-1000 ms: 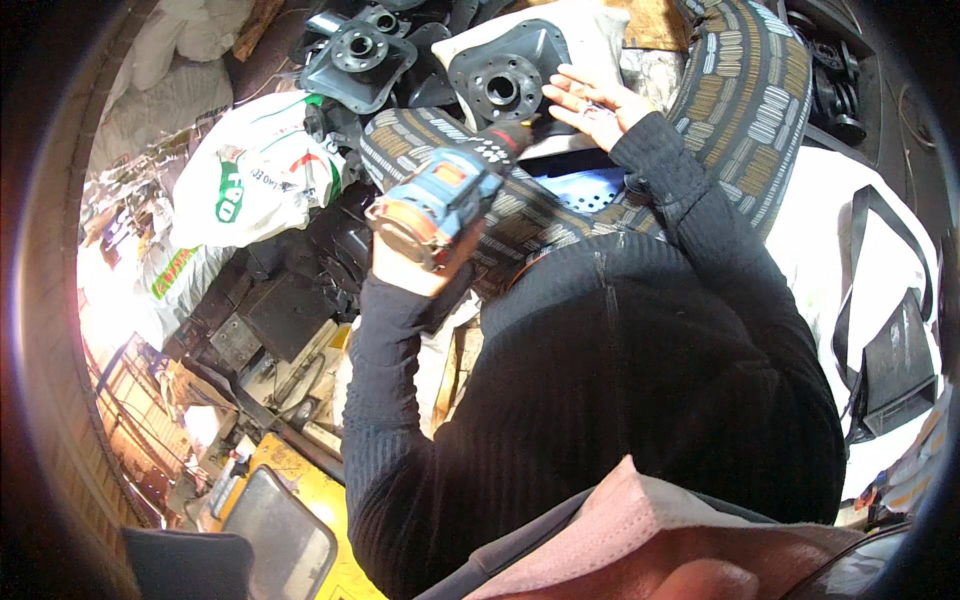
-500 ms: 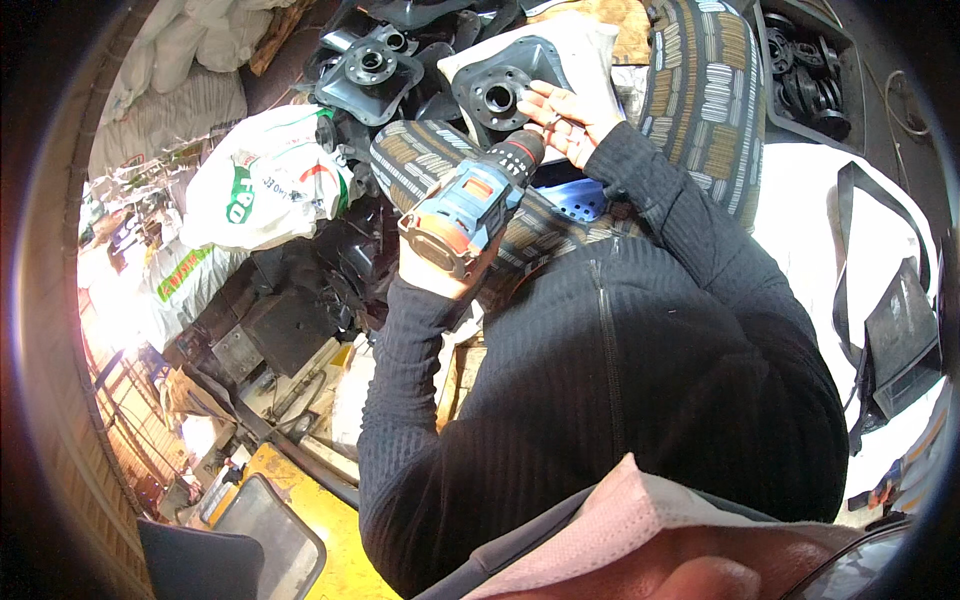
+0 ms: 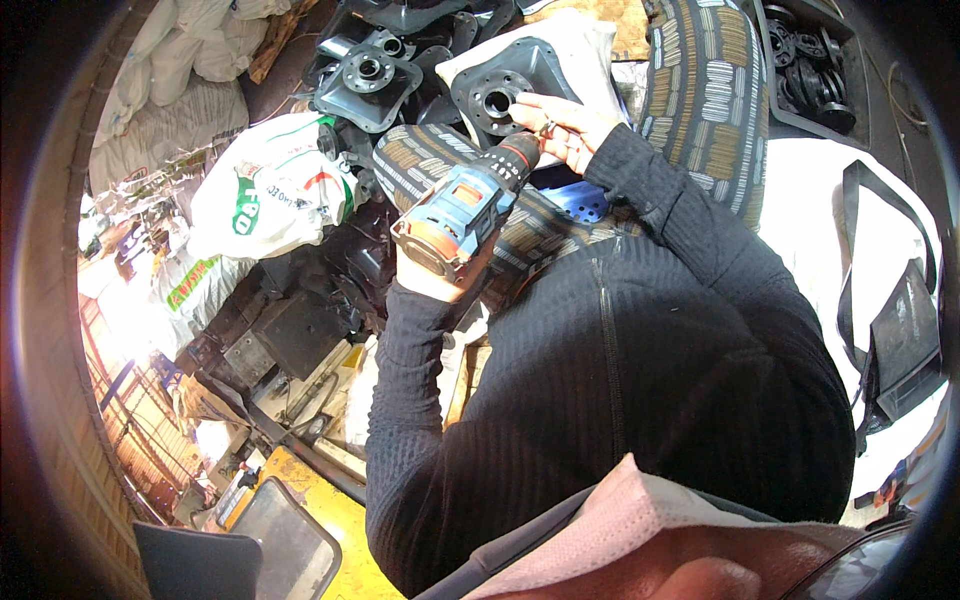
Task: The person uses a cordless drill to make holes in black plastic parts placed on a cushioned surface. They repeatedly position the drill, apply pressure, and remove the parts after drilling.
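My left hand (image 3: 428, 280) is wrapped round the grip of a blue cordless drill (image 3: 460, 212), its chuck pointing up and to the right. The chuck's nose ends just beside the fingers of my right hand (image 3: 572, 132). Those fingers are curled together in a pinch; a small dark thing shows at them, too small to name. Right in front lies a black square part with a round, holed flange (image 3: 482, 112) and a central opening, on a white padded sheet (image 3: 590, 35). My right fingertips are at the flange's right edge; whether they touch it I cannot tell.
More black flanged parts (image 3: 368, 75) are heaped at the far left. A crate of dark round parts (image 3: 815, 80) stands far right. White plastic bags (image 3: 275, 190) lie to the left, and a white sack (image 3: 815, 230) to the right. My patterned trouser legs (image 3: 705, 110) flank the work.
The drill has shifted slightly down and left, still in my left hand. My right fingers have changed their pose a little, closer to the flange's opening. The square part stays in place.
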Action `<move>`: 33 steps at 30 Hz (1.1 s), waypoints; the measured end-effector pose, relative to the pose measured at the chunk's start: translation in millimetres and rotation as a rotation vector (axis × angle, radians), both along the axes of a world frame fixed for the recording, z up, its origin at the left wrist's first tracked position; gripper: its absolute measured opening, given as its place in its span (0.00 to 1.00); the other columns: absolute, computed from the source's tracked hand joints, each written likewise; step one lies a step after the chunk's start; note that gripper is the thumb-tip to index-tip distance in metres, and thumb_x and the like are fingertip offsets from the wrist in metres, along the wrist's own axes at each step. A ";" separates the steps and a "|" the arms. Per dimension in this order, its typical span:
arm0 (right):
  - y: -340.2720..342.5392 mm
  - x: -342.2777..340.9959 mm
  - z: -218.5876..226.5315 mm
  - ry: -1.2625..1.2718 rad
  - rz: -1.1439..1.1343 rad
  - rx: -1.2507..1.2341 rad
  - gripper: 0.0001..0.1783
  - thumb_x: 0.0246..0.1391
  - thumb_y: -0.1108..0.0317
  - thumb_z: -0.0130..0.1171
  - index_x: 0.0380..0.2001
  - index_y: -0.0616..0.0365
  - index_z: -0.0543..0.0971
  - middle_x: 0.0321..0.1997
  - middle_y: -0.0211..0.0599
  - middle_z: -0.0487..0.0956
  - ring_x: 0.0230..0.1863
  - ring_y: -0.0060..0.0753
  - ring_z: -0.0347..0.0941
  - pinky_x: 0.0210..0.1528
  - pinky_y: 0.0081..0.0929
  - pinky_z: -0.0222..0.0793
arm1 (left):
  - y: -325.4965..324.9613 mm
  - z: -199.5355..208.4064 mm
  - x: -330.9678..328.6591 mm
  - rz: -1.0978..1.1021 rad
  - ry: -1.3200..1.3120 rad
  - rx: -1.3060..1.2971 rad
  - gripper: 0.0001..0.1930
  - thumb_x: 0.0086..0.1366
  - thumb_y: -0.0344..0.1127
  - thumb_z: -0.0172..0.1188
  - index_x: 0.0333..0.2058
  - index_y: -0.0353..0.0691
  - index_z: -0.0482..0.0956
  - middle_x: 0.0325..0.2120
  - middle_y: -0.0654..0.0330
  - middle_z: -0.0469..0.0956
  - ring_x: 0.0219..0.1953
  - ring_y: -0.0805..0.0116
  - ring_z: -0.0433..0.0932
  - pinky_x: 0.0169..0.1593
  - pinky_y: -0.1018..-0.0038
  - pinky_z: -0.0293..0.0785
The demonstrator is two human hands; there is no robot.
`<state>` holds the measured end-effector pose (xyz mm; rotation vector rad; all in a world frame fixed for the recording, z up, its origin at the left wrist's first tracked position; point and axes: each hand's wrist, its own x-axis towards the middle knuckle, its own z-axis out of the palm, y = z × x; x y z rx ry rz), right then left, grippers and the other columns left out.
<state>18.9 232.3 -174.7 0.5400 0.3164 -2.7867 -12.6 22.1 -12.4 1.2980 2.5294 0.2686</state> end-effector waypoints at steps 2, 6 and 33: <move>1.7 -0.9 3.1 -0.013 0.022 0.017 0.19 0.59 0.66 0.49 0.51 0.64 0.67 0.48 0.44 0.76 0.50 0.32 0.73 0.47 0.26 0.72 | 6.1 6.1 -2.1 -0.023 -0.012 -0.032 0.20 0.51 0.41 0.61 0.44 0.46 0.75 0.39 0.58 0.77 0.43 0.58 0.76 0.48 0.64 0.70; 7.4 -2.7 15.4 -0.061 0.069 0.074 0.20 0.58 0.67 0.49 0.52 0.66 0.65 0.47 0.46 0.76 0.51 0.35 0.72 0.49 0.29 0.71 | 12.4 1.2 -1.9 0.063 -0.111 -0.048 0.17 0.51 0.39 0.60 0.41 0.45 0.75 0.37 0.58 0.77 0.40 0.57 0.76 0.46 0.63 0.71; -8.3 -41.4 -68.3 -0.184 0.310 1.089 0.17 0.46 0.53 0.64 0.23 0.59 0.79 0.19 0.23 0.71 0.24 0.17 0.63 0.30 0.18 0.60 | 0.6 -33.8 -68.5 0.342 -0.432 -0.322 0.25 0.48 0.37 0.63 0.46 0.39 0.71 0.41 0.55 0.75 0.44 0.59 0.75 0.47 0.67 0.71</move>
